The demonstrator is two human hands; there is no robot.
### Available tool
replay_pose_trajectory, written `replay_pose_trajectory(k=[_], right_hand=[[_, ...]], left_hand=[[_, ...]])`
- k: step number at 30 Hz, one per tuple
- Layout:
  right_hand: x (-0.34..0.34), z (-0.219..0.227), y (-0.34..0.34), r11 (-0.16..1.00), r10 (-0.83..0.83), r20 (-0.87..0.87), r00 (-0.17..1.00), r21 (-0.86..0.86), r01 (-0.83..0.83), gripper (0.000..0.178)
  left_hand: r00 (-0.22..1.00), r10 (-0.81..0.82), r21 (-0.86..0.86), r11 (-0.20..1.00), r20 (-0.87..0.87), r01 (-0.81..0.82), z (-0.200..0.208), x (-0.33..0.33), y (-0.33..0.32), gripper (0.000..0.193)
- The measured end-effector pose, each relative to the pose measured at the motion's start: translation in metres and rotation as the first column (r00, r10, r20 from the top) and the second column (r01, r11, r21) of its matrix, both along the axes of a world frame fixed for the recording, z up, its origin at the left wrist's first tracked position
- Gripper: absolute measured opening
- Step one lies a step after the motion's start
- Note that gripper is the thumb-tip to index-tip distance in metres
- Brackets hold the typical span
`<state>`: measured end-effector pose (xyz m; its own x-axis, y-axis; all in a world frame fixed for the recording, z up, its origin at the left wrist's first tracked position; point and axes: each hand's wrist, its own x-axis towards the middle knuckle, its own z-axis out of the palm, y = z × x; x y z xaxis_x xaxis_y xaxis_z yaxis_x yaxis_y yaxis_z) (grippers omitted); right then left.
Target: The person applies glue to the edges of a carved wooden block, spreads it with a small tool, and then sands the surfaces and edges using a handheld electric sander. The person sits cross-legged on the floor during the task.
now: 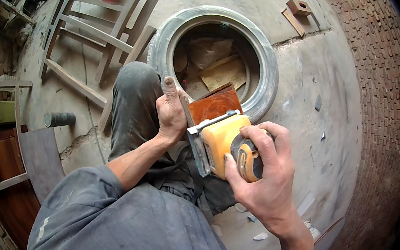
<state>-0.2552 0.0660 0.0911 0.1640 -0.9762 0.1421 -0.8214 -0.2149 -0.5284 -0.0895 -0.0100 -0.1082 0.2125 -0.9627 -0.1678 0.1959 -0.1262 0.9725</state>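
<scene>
My right hand wraps round the black grip of a yellow sheet sander. The sander's flat pad is tilted and faces left, close against a reddish-brown wooden piece with a glossy face and a greyish side. I cannot tell whether the pad touches the wood. On the left, my left hand grips the near-left side of that piece, thumb pointing up and fingers partly hidden. Both hands work above my lap, in front of a tyre lying flat on the floor.
Inside the tyre lie a crumpled plastic bag and a yellowish sheet. Wooden chair frames lie at the upper left, near a dark can. A small wooden box with a hole sits far right, beside a brick strip.
</scene>
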Motion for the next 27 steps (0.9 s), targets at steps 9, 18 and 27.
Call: replay_pose_trajectory(k=[9,18,27], right_hand=[[-0.026,-0.003,-0.017,0.998,-0.069,-0.037,0.997,0.006,0.069,0.047],[-0.004,0.021,0.018,0.994,0.112,-0.153,0.982,-0.003,-0.113,0.052],[-0.021,0.024,0.018,0.998,0.039,-0.238,0.970,-0.028,-0.047,0.051]], left_hand=[[0.999,0.006,-0.024,1.000,0.047,-0.004,-0.001,-0.003,0.006,0.080],[0.978,-0.175,-0.083,0.979,0.113,0.184,-0.002,-0.014,0.006,0.074],[0.763,-0.629,-0.213,0.733,0.151,0.646,0.007,0.039,0.005,0.035]])
